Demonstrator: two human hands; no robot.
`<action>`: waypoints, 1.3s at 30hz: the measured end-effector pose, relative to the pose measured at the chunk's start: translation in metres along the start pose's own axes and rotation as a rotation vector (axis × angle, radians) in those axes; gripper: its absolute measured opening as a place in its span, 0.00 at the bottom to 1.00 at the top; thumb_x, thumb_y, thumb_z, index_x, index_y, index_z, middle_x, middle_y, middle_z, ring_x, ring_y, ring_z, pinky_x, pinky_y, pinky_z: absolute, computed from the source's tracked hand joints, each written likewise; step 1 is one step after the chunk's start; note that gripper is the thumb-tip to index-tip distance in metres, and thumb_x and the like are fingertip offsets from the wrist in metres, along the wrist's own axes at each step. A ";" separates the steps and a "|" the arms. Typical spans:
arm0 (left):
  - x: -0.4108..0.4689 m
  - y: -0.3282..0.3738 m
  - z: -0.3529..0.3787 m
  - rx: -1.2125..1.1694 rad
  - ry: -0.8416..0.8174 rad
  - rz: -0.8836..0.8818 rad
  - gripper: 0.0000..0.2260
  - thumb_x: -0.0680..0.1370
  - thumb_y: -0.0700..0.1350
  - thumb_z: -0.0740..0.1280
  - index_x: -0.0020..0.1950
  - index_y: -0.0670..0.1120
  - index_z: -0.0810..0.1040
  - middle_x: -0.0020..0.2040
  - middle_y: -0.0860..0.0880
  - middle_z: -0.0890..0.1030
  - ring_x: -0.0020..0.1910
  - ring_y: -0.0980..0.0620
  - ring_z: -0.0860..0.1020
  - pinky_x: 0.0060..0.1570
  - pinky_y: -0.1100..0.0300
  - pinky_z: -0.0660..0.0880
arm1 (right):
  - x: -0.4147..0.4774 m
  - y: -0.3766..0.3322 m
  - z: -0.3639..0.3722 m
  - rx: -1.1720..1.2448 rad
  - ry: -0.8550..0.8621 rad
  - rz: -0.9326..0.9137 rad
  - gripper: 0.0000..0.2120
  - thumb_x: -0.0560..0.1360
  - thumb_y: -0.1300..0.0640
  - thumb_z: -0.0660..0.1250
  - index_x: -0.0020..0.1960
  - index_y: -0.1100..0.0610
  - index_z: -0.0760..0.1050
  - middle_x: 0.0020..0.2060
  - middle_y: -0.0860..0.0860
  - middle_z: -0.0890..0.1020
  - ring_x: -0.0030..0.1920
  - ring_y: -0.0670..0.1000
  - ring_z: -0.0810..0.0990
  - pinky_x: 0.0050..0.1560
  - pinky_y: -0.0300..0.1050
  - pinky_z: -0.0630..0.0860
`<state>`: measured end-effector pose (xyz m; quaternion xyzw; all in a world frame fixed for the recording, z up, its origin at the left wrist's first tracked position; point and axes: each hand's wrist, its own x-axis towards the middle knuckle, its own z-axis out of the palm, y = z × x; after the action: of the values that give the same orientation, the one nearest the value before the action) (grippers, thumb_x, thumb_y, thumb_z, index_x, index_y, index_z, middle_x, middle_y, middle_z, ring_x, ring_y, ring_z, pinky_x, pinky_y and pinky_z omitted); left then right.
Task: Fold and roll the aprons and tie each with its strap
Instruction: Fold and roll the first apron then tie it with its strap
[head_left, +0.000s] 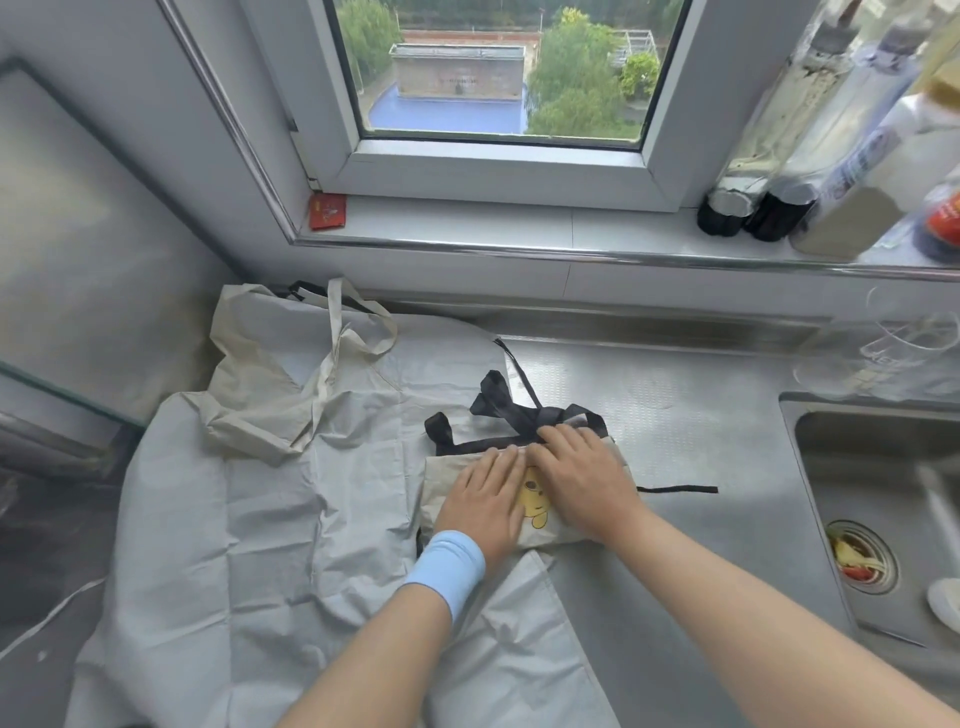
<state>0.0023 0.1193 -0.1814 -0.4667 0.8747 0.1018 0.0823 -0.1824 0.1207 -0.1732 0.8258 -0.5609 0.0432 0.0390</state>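
Note:
A beige apron (540, 519) with a yellow bear print lies folded into a small packet on the steel counter. Its black straps (498, 405) bunch at the far edge, and one strap end (680, 489) trails right. My left hand (483, 501) lies flat on the packet's left half, fingers straight. Beside it my right hand (582, 467) presses flat on the right half, fingertips at the strap edge. A pale grey apron (249, 519) is spread out underneath to the left, with another crumpled beige apron (270, 384) on its far part.
A sink (883, 519) with food scraps in its drain sits at the right. Clear glassware (893, 353) stands behind it. Bottles (769, 156) line the window sill at right; a small red packet (327, 212) lies at its left end. A stove edge is at far left.

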 end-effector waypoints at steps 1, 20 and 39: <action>-0.002 -0.003 0.003 -0.002 -0.001 -0.012 0.28 0.74 0.56 0.55 0.72 0.46 0.72 0.71 0.49 0.72 0.69 0.48 0.72 0.67 0.52 0.65 | -0.007 -0.003 0.004 0.043 -0.062 0.030 0.17 0.78 0.52 0.59 0.64 0.55 0.74 0.65 0.56 0.76 0.65 0.59 0.74 0.63 0.56 0.70; -0.029 -0.030 -0.020 0.076 0.005 0.056 0.22 0.74 0.43 0.57 0.67 0.57 0.70 0.59 0.49 0.71 0.59 0.44 0.70 0.58 0.50 0.65 | -0.035 -0.008 -0.012 0.062 -0.068 -0.123 0.10 0.73 0.53 0.69 0.53 0.48 0.74 0.49 0.51 0.75 0.47 0.54 0.74 0.49 0.50 0.72; -0.035 -0.061 -0.035 -0.356 -0.085 -0.218 0.13 0.79 0.56 0.62 0.56 0.52 0.80 0.55 0.49 0.80 0.57 0.46 0.76 0.53 0.57 0.72 | -0.019 0.002 -0.032 0.114 -0.296 0.206 0.17 0.81 0.40 0.55 0.55 0.52 0.72 0.50 0.48 0.81 0.49 0.54 0.80 0.39 0.46 0.65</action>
<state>0.0713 0.1053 -0.1457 -0.5610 0.7829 0.2649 0.0459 -0.1925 0.1415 -0.1436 0.7623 -0.6387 -0.0433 -0.0952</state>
